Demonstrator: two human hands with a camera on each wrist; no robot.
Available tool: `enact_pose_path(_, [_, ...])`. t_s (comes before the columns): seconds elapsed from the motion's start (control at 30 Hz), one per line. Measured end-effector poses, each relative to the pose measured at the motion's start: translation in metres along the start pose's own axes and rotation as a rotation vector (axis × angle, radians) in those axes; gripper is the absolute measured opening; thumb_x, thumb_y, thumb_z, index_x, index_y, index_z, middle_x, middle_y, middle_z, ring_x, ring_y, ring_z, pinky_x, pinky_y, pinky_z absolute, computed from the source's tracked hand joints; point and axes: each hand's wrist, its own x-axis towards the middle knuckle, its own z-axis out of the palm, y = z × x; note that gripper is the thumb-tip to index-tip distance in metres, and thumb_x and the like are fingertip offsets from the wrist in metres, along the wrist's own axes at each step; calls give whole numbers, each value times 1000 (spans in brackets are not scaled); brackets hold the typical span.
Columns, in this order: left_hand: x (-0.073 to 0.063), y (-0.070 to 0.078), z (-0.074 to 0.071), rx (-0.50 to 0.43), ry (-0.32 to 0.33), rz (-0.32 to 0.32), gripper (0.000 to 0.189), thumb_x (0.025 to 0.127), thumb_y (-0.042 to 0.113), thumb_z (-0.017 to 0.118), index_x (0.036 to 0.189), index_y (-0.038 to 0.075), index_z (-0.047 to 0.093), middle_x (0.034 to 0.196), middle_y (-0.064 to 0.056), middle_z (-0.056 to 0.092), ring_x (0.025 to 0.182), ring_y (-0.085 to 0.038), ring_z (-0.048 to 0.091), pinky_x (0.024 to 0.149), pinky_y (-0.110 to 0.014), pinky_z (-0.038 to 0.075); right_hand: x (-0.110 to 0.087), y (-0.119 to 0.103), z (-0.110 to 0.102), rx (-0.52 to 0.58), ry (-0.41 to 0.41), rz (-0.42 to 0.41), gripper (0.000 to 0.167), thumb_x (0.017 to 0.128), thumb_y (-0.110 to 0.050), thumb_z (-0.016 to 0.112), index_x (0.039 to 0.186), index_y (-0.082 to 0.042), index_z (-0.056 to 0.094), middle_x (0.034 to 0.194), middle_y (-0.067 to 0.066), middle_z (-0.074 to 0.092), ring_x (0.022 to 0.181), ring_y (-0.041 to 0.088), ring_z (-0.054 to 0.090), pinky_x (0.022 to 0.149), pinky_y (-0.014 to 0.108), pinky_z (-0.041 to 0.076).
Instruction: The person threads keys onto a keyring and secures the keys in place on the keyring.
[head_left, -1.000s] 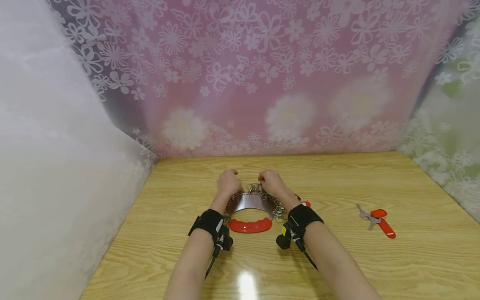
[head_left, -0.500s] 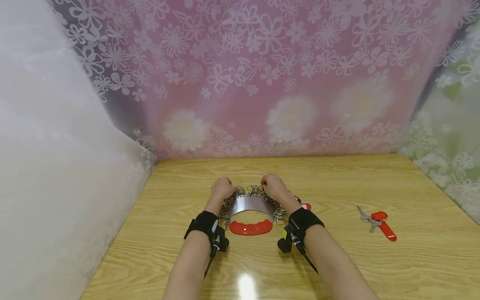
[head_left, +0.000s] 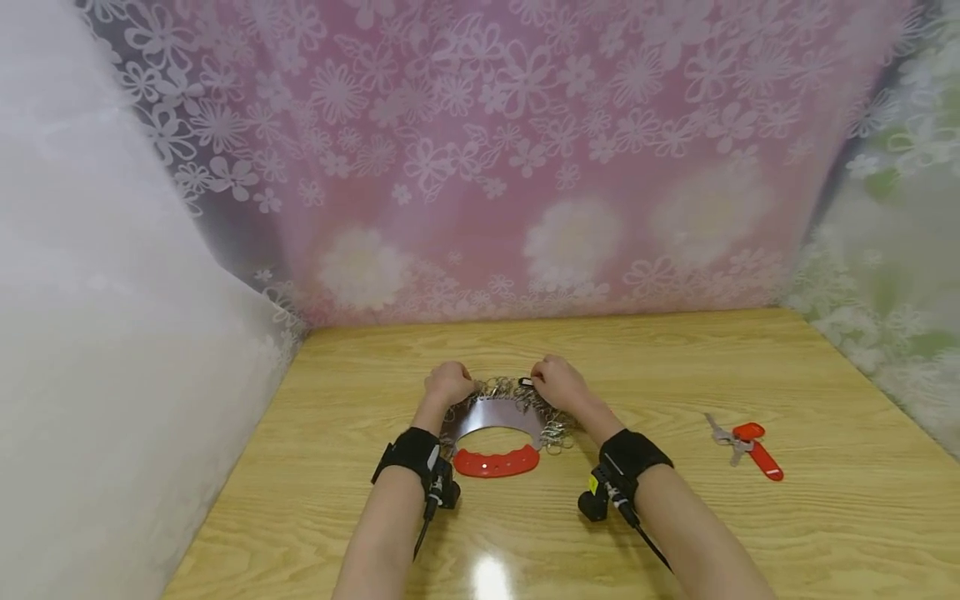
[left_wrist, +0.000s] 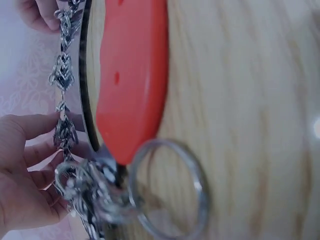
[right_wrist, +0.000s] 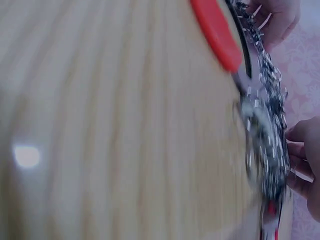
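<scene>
A curved metal key ring holder with a red handle lies on the table, the handle nearest me. Many silver key rings and clips hang along its outer arc. At the upper left of the arc, my left hand has thumb and curled fingers around the rings, as the left wrist view shows. My right hand pinches at rings on the upper right of the arc. Beside its fingertips is a small black tag with a white label. Blur in the right wrist view hides the exact contact.
To the right lie loose keys with red tags. The wooden table runs back to a pink flowered curtain. A pale sheet bounds the left side.
My left hand has shifted slightly left and toward me. My right hand has moved rightward along the arc; a small black tag now shows at its fingertips. The camera view has shifted slightly.
</scene>
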Motion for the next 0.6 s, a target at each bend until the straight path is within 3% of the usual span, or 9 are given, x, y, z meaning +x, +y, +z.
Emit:
enact_pose_path(0.13, [0,4,2,26,0,-12,30,86,33,65,66,13,59,71,-1,56,74,-24,55,80,-42,42,-15,16,-9,1,71,-21,13,88,-7,58,91,-1,70,90,11,61,86,28,58,75,41,48])
enact_pose_path(0.27, [3,7,4,83,12,-13,40,87,31,62,53,14,47,61,-2,52,67,-24,55,73,-40,44,-34,28,-24,35,134,-13,11,87,-5,62,92,1,69,94,13,61,90,32,57,76,45,47])
enact_pose_path(0.43, [5,8,6,106,37,-38,45,86,32,62,50,14,43,56,-3,49,64,-24,54,72,-40,45,-61,37,-46,75,146,-1,13,87,-6,61,93,2,68,96,14,61,93,33,57,78,47,46])
enact_pose_path(0.6, [6,12,11,83,-2,-48,44,87,32,61,52,14,41,56,-1,43,64,-23,53,70,-39,44,-99,58,-70,91,159,37,14,88,-5,59,96,5,67,96,16,61,92,34,57,75,47,48])
